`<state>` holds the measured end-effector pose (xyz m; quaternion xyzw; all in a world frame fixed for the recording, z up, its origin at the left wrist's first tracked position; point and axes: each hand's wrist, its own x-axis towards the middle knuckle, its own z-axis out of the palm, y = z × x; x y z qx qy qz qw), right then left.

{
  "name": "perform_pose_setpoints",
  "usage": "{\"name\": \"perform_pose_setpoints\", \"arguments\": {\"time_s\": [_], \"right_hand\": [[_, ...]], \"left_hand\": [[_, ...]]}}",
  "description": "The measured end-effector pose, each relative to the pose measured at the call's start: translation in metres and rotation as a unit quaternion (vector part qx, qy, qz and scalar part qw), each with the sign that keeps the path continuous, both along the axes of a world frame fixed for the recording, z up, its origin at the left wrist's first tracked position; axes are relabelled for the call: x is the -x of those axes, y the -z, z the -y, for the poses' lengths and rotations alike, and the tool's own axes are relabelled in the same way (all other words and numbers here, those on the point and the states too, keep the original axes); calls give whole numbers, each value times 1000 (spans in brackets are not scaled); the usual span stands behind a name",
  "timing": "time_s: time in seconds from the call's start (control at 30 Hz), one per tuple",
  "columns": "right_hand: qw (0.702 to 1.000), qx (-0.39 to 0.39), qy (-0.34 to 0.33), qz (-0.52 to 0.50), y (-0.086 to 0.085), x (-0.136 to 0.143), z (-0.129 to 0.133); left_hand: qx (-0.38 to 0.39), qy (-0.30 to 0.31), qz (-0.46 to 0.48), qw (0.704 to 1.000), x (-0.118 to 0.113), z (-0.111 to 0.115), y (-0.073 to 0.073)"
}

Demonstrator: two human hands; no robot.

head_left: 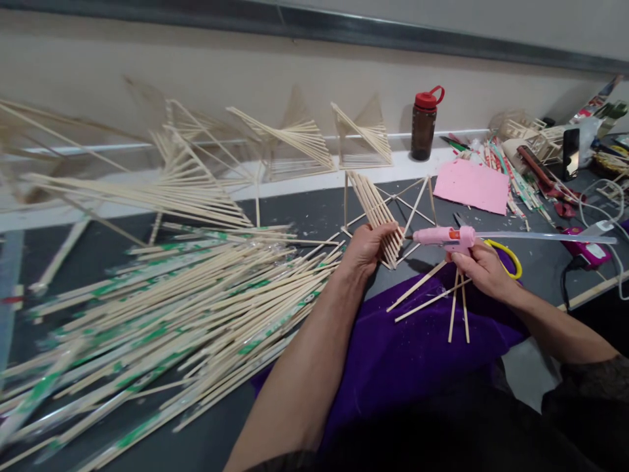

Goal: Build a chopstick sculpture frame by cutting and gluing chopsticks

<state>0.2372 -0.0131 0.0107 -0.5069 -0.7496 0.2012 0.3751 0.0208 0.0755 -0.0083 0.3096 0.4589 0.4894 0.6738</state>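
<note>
My left hand (369, 248) is closed on the lower part of a small chopstick frame (374, 206), whose slanted sticks lie side by side. In my right hand (484, 269) is a pink hot glue gun (445, 236), its nozzle pointing left at the frame's sticks near my left fingertips. A long clear glue stick (545, 236) juts from the gun's back end. Below my right hand several loose chopsticks (427, 298) lie on a purple cloth (393, 354). Yellow-handled scissors (511, 257) show partly behind that hand.
Many chopsticks (196, 301), some in green-marked wrappers, cover the table's left. Finished-looking twisted stick frames (289, 137) stand along the wall. A brown bottle (423, 128), pink sheet (472, 185), phone (571, 154), magenta device (584, 249) and white cable (602, 185) occupy the right.
</note>
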Motion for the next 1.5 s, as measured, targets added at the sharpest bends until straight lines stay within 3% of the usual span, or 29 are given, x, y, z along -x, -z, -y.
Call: {"name": "perform_pose_setpoints", "arguments": {"time_s": [0.43, 1.5], "right_hand": [[1000, 10, 12, -11, 2, 0, 1], [998, 33, 6, -44, 1, 2, 3]], "left_hand": [[-15, 56, -15, 998, 2, 6, -2], [-18, 61, -17, 998, 4, 5, 3]]}}
